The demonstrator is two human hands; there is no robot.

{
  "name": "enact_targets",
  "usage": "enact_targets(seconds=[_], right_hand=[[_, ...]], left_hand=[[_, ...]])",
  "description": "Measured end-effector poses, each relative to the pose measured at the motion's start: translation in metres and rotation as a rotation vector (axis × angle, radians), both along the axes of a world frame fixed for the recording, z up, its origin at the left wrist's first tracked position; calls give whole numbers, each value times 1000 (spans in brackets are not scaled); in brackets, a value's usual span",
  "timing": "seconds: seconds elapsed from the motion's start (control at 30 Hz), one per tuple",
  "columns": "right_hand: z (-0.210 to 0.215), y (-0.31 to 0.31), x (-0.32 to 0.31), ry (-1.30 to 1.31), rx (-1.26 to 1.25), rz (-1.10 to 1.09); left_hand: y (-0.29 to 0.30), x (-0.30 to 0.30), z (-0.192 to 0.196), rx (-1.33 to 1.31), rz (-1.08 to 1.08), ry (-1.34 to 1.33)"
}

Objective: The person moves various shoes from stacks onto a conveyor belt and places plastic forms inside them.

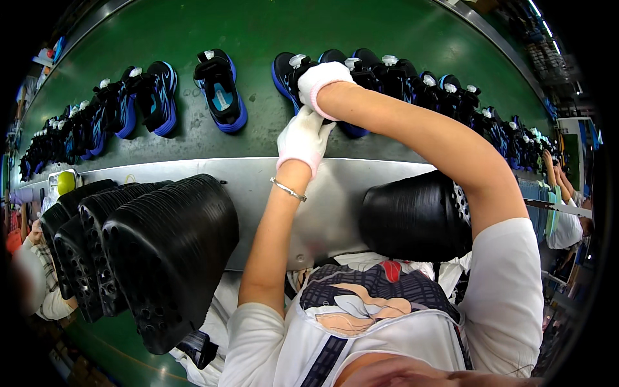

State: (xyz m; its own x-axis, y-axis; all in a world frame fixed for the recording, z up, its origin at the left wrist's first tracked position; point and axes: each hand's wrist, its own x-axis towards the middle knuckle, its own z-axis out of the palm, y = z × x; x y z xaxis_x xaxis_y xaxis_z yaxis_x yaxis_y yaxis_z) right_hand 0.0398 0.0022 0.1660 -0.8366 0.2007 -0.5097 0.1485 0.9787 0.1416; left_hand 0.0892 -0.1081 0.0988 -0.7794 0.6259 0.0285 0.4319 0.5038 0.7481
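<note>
A black shoe with a blue sole lies on the green belt, partly hidden under my hands. My right hand, in a white knit glove, is curled over the shoe's upper. Lower down, my left hand, gloved the same way, has its fingers closed at the heel end, just under the right wrist. Both hands hide the shoe's opening and whatever small part is between the fingers. To the left, a single similar shoe stands apart, its light blue insole showing.
More black and blue shoes line the green belt on both sides. On the metal ledge before me sit stacked black foot-shaped plastic pieces, a large group left and another stack right. Other people work at both far ends.
</note>
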Motion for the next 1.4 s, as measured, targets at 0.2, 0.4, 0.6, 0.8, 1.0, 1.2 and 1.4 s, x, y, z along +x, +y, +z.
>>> enact_targets(seconds=[0.2,0.4,0.6,0.8,1.0,1.2,1.4], right_hand=[[1,-7,-10,-27,-32,-20],[-4,-9,-12,-43,-60,-67],[-19,-1,-12,89,-120,-8],[45,19,18,-63,-220,52],[145,87,159,331,-289,41],[151,176,352,609,13,-392],[99,184,470,410,-93,-986]], left_hand=[[15,-24,6,-453,-169,-54],[12,-21,10,-399,-135,-59],[14,-25,8,-415,-146,-71],[10,-20,-14,-282,-100,127],[1,-30,-10,-341,-42,257],[-2,-39,6,-501,140,432],[17,-4,20,-215,151,787]])
